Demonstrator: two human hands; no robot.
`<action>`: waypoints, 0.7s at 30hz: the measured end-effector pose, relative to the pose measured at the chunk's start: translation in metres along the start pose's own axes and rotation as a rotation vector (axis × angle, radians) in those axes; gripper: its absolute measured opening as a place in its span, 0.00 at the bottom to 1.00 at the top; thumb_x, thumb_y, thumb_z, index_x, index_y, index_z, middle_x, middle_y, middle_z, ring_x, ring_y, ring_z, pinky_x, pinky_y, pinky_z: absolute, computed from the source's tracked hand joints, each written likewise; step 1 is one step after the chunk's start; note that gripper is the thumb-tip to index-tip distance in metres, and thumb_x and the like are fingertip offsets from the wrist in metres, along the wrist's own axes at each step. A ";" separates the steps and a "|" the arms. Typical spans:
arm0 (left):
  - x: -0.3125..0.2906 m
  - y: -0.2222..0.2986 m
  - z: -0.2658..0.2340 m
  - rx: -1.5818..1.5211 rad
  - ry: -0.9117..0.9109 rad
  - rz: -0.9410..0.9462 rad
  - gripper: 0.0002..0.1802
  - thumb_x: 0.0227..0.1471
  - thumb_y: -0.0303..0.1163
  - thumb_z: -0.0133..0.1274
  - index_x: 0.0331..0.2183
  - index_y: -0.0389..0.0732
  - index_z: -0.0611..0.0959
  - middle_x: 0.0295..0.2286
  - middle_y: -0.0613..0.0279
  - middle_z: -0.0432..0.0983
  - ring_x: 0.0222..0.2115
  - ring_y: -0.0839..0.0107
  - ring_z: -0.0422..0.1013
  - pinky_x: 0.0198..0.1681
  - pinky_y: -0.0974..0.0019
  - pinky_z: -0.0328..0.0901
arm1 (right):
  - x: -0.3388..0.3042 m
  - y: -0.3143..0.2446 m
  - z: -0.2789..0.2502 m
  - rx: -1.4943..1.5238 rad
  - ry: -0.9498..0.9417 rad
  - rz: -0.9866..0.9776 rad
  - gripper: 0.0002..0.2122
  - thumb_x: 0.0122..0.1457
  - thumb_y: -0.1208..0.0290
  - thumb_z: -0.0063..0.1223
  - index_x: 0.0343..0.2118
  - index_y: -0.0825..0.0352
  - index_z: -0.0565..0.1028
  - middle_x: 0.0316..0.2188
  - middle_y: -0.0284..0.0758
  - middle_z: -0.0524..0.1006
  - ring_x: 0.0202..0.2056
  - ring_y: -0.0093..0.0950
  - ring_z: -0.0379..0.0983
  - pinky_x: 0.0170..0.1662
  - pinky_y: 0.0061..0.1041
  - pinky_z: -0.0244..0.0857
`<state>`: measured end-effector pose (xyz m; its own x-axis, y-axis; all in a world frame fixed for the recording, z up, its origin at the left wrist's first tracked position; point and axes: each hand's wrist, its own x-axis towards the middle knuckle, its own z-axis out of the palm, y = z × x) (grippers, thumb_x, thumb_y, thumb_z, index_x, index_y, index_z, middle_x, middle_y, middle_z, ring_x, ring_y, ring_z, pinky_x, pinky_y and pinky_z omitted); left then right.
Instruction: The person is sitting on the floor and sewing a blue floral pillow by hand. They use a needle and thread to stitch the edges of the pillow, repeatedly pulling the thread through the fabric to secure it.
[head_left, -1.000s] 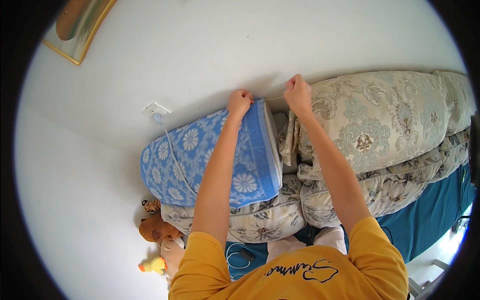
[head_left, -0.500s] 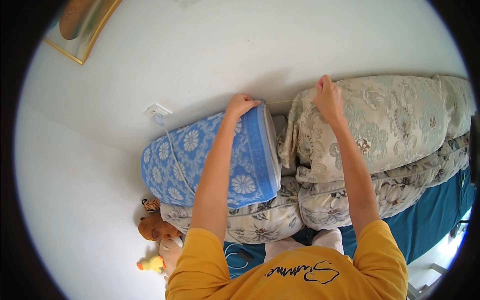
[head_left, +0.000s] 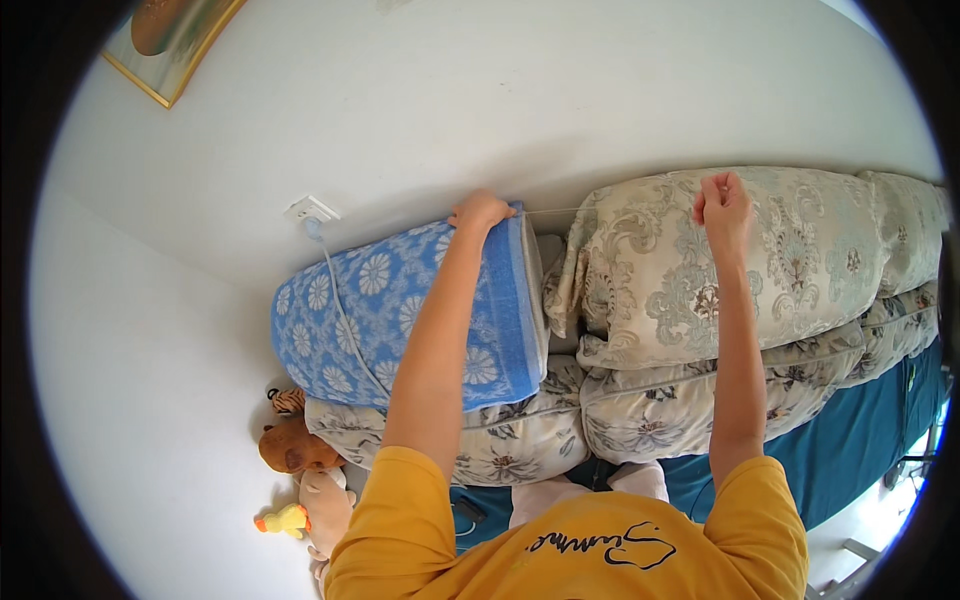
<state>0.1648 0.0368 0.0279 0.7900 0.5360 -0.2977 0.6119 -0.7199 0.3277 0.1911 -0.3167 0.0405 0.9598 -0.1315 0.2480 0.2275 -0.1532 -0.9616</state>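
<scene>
A blue towel with white flowers (head_left: 505, 320) is draped over a sofa back cushion. My left hand (head_left: 482, 211) is closed on the towel's upper edge, near its right corner, with the fingertips partly hidden. From that corner a thin pale thread (head_left: 555, 211) runs to the right. My right hand (head_left: 724, 203) is raised in front of a cream patterned cushion (head_left: 640, 270), its fingers pinched together. The thread leads towards this hand, but its last stretch is lost against the cushion's pattern.
Floral seat cushions (head_left: 505, 455) lie below the backrest, beside a teal cover (head_left: 820, 470). A white cord from the wall socket (head_left: 313, 210) crosses the towel. Soft toys (head_left: 298, 445) sit at the left end. A framed picture (head_left: 170, 85) hangs upper left.
My right hand has moved right, away from the towel, drawing the thread out longer. My left hand stays at the towel's corner. The whole view has shifted slightly.
</scene>
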 end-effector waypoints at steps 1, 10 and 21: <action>-0.007 -0.001 -0.001 -0.024 0.022 0.011 0.20 0.41 0.43 0.60 0.38 0.47 0.82 0.43 0.54 0.73 0.52 0.51 0.57 0.52 0.44 0.46 | 0.001 -0.008 0.003 0.133 -0.017 0.017 0.06 0.56 0.72 0.50 0.28 0.69 0.71 0.20 0.36 0.76 0.22 0.21 0.72 0.25 0.22 0.66; 0.007 -0.028 0.010 -0.638 0.096 0.258 0.09 0.39 0.33 0.60 0.27 0.41 0.85 0.26 0.61 0.78 0.27 0.73 0.71 0.32 0.69 0.64 | 0.043 -0.058 0.087 0.685 -0.070 -0.007 0.06 0.57 0.78 0.47 0.33 0.75 0.73 0.25 0.38 0.76 0.25 0.24 0.74 0.32 0.19 0.71; -0.006 -0.016 0.001 -1.053 -0.003 0.195 0.10 0.45 0.33 0.59 0.31 0.38 0.82 0.27 0.65 0.75 0.29 0.75 0.68 0.33 0.71 0.63 | -0.043 0.014 0.213 -0.055 -0.572 -0.136 0.07 0.47 0.77 0.52 0.30 0.66 0.79 0.24 0.41 0.78 0.28 0.33 0.75 0.34 0.30 0.67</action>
<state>0.1502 0.0451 0.0236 0.8783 0.4511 -0.1582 0.2014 -0.0491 0.9783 0.1882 -0.1043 -0.0084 0.8625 0.4392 0.2513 0.3604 -0.1847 -0.9143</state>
